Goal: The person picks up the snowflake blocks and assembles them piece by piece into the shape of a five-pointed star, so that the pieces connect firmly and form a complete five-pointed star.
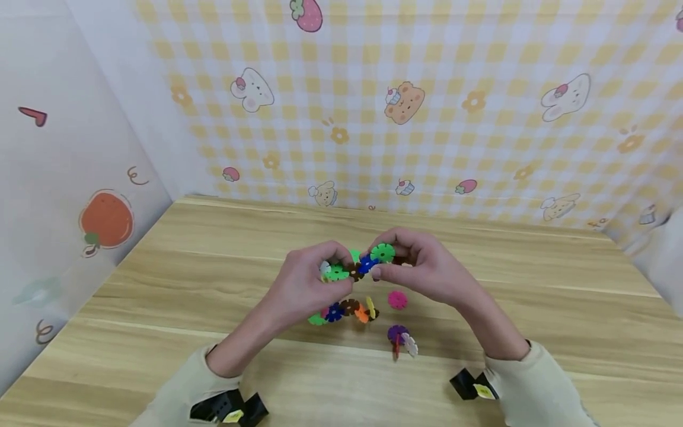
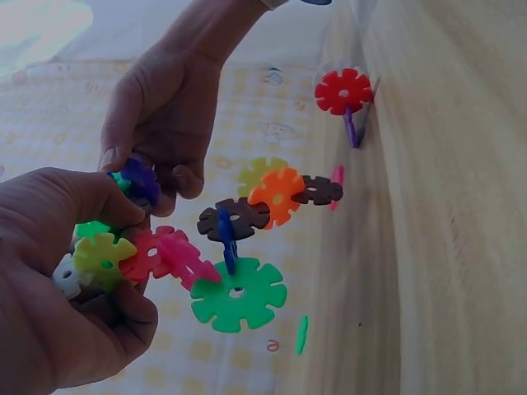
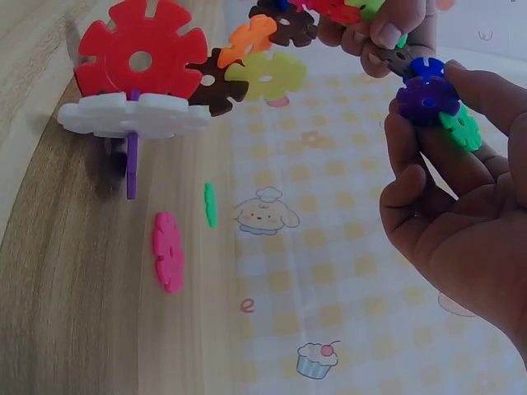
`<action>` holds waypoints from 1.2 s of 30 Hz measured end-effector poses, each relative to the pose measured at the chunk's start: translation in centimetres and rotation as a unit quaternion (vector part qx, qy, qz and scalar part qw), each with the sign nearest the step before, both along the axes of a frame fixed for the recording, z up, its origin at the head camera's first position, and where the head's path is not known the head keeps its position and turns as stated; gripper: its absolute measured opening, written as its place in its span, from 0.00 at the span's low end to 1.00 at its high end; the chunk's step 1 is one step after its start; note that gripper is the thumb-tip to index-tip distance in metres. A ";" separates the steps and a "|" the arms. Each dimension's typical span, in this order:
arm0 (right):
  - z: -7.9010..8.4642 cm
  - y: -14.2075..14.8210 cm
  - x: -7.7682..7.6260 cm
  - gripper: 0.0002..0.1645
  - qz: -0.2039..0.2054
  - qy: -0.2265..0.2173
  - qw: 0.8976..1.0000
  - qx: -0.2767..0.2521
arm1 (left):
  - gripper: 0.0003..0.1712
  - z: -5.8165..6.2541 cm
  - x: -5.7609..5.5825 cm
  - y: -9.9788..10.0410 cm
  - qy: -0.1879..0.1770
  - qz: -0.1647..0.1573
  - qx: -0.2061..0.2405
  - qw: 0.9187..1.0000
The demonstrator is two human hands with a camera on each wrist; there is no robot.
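Observation:
Between both hands is a chain of notched plastic discs slotted together. My left hand [image 1: 301, 277] grips its left part, around a green disc [image 1: 336, 273] and, in the left wrist view, a yellow disc [image 2: 104, 260]. A brown disc [image 1: 354, 272] links on to a blue disc [image 1: 367, 263] and another green disc [image 1: 382, 253]. My right hand [image 1: 429, 270] pinches this end between thumb and fingers. The right wrist view shows a purple disc [image 3: 428, 102] in that pinch. More of the linked discs, such as an orange disc [image 2: 278, 197], extend nearer my body.
On the wooden table [image 1: 176, 308], a loose pink disc [image 1: 397, 299] lies right of the chain. Closer to me stands a joined cluster with a purple disc [image 1: 397, 333], a red disc [image 3: 142, 59] and a white disc [image 3: 136, 115]. A checked cloth [image 1: 341, 107] hangs behind.

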State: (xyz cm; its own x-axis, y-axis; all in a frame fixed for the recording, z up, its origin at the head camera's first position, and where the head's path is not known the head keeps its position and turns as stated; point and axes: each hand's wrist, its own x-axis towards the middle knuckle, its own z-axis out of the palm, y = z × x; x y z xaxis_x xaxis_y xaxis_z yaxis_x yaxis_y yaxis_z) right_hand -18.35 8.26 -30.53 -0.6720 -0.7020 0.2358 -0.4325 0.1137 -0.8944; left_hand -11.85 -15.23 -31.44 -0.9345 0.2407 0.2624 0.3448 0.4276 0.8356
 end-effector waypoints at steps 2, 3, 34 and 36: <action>0.0 -0.1 0.0 0.22 -0.016 -0.007 1.000 0.008 | 0.09 0.1 -0.1 -0.3 0.001 0.007 0.002 1.000; 0.0 -0.2 0.0 0.24 -0.024 -0.012 1.000 0.011 | 0.09 0.1 -0.2 -0.4 0.002 0.012 0.003 1.000; 0.1 -0.7 0.8 0.13 0.014 0.004 0.999 -0.033 | 0.19 0.5 -0.1 0.2 -0.058 -0.080 0.169 0.981; 0.2 -0.7 0.8 0.13 0.022 0.005 0.999 -0.034 | 0.19 0.7 0.0 0.1 -0.069 -0.075 0.169 0.980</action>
